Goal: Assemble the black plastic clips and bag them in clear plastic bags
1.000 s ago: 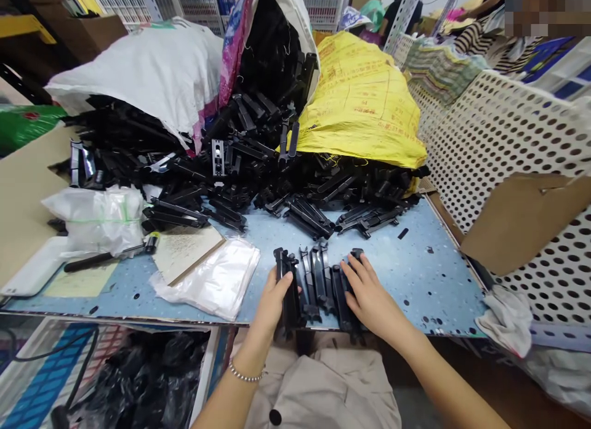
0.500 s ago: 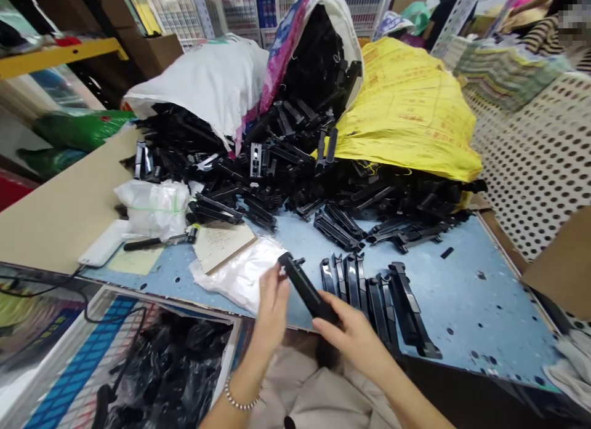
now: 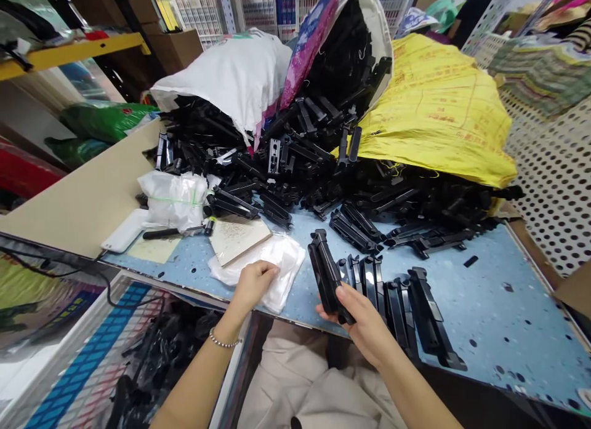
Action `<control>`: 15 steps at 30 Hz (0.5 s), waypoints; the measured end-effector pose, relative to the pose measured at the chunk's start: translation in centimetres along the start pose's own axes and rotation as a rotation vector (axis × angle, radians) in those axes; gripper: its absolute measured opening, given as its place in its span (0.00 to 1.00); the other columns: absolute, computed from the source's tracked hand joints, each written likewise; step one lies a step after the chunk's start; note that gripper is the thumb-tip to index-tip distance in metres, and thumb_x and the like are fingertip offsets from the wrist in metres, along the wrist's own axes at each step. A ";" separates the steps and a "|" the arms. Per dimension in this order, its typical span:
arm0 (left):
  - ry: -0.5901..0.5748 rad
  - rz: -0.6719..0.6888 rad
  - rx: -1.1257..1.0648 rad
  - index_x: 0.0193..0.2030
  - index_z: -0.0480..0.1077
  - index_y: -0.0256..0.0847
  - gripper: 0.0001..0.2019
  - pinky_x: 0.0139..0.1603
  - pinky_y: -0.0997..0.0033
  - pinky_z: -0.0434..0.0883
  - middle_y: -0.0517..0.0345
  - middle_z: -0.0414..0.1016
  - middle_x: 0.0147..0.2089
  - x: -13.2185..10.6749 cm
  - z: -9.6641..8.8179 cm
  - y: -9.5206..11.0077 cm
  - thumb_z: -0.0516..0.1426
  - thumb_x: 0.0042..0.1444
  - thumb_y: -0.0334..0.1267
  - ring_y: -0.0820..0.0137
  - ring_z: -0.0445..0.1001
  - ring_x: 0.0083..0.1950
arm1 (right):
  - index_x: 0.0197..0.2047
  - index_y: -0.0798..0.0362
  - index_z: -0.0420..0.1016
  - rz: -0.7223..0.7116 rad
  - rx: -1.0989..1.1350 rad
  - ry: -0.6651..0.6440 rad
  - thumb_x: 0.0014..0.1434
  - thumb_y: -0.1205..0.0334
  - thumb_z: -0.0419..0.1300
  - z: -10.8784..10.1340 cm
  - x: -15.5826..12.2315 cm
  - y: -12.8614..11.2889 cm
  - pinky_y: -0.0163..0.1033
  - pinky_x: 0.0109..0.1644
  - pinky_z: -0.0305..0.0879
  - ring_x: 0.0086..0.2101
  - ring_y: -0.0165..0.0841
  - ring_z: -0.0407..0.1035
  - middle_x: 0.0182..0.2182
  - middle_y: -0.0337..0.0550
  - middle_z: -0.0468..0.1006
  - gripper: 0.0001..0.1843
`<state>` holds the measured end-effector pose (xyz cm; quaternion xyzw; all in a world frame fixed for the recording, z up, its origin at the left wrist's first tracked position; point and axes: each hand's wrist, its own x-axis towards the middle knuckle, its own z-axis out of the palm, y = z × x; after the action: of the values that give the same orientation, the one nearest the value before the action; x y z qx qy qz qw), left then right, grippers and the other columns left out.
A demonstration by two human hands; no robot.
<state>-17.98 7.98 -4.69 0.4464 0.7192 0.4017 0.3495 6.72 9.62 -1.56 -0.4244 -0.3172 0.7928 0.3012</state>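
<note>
My right hand (image 3: 362,315) grips a long black plastic part (image 3: 325,272), tilted above the table's front edge. With thumb and fingers drawn together, my left hand (image 3: 255,284) is on a stack of clear plastic bags (image 3: 289,266) and appears to pinch the top one; the fingertips partly hide the contact. Several similar black parts (image 3: 376,281) lie side by side in a row just right of the held one. A tan board (image 3: 237,237) rests partly on the bags.
A heap of black parts (image 3: 295,170) spills from a white sack (image 3: 231,66), a purple-edged sack (image 3: 300,53) and a yellow sack (image 3: 434,109). A hammer-like tool (image 3: 161,233) and a tied plastic bundle (image 3: 178,198) lie left. Below stands a crate with black plastic (image 3: 157,355).
My left hand has left the black part and moved down-left onto the plastic bags. My right hand still holds the part, now more upright. The whole view has shifted slightly.
</note>
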 end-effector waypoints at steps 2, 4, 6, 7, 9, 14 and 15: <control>-0.012 -0.026 -0.088 0.23 0.71 0.39 0.12 0.25 0.74 0.61 0.63 0.68 0.20 -0.2 0.3 0.0 0.61 0.45 0.46 0.73 0.64 0.24 | 0.38 0.58 0.77 -0.011 0.093 -0.032 0.55 0.49 0.65 0.9 0.6 -0.1 0.41 0.43 0.72 0.36 0.37 0.76 0.36 0.48 0.81 0.18; -0.021 -0.048 -0.164 0.22 0.69 0.39 0.13 0.24 0.75 0.59 0.63 0.67 0.19 -0.1 0.4 0.0 0.62 0.44 0.46 0.75 0.63 0.22 | 0.37 0.59 0.77 0.000 0.215 -0.060 0.55 0.50 0.65 2.4 1.6 0.1 0.42 0.44 0.73 0.37 0.38 0.76 0.35 0.50 0.81 0.18; -0.036 -0.064 -0.230 0.22 0.68 0.38 0.13 0.24 0.76 0.59 0.63 0.66 0.19 0.1 0.3 0.1 0.63 0.44 0.45 0.75 0.62 0.21 | 0.36 0.60 0.78 0.018 0.355 -0.085 0.55 0.50 0.65 4.2 2.9 0.6 0.44 0.47 0.73 0.40 0.40 0.76 0.35 0.51 0.82 0.18; -0.038 -0.067 -0.262 0.24 0.68 0.38 0.12 0.24 0.76 0.60 0.64 0.67 0.19 0.3 0.1 0.2 0.63 0.44 0.44 0.75 0.63 0.21 | 0.36 0.60 0.78 0.024 0.415 -0.092 0.55 0.50 0.66 5.1 3.6 0.9 0.44 0.49 0.72 0.41 0.41 0.76 0.35 0.51 0.82 0.18; -0.016 -0.063 -0.323 0.28 0.66 0.39 0.11 0.27 0.76 0.62 0.64 0.68 0.21 0.6 -0.6 0.4 0.63 0.43 0.41 0.75 0.65 0.23 | 0.37 0.59 0.78 0.020 0.490 -0.071 0.53 0.52 0.67 6.7 4.9 1.7 0.45 0.51 0.72 0.42 0.41 0.76 0.35 0.50 0.82 0.17; 0.034 -0.039 -0.407 0.29 0.62 0.40 0.15 0.30 0.77 0.64 0.65 0.69 0.26 0.4 -1.9 1.2 0.65 0.40 0.37 0.77 0.67 0.27 | 0.37 0.59 0.78 -0.015 0.500 -0.018 0.53 0.52 0.68 7.7 6.2 2.3 0.44 0.51 0.73 0.42 0.41 0.77 0.35 0.51 0.82 0.17; -0.002 -0.047 -0.436 0.30 0.62 0.40 0.15 0.30 0.77 0.65 0.65 0.69 0.26 0.2 -1.8 1.4 0.65 0.40 0.38 0.77 0.67 0.27 | 0.37 0.59 0.78 -0.016 0.498 -0.040 0.53 0.52 0.68 7.5 6.1 2.2 0.45 0.51 0.73 0.42 0.41 0.77 0.36 0.51 0.82 0.17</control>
<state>-19.11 8.11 -2.73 0.3436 0.6252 0.5391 0.4477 -3.06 10.98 -2.90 -0.3189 -0.1216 0.8523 0.3964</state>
